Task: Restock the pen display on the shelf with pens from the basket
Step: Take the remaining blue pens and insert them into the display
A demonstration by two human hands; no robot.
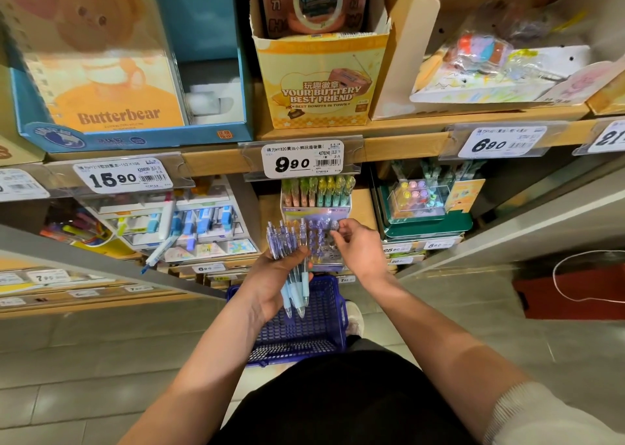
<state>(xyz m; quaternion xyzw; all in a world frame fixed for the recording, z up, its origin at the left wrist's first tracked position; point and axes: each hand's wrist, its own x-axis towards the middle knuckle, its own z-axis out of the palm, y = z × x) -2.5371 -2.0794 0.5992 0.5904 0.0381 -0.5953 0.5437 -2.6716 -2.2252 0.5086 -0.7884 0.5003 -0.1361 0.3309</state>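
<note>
Two bare forearms reach forward over a dark lap to the shelf. The left hand [272, 277] lies palm up, its fingers curled round a bundle of pale blue pens [287, 241], with the clip ends up and the tips down. Just right of it, the right hand [359, 249] has thumb and forefinger pinched at the front row of the pen display [316, 213]; I cannot tell if a pen is between them. Beyond that front row of purple pens stand rows of pink, green and yellow ones. Below both hands a blue basket [314, 336] sits on the floor, and a white shoe [355, 312] is beside it. Above the display hangs a price tag [302, 159], and over it stands a yellow carton [321, 86].
</note>
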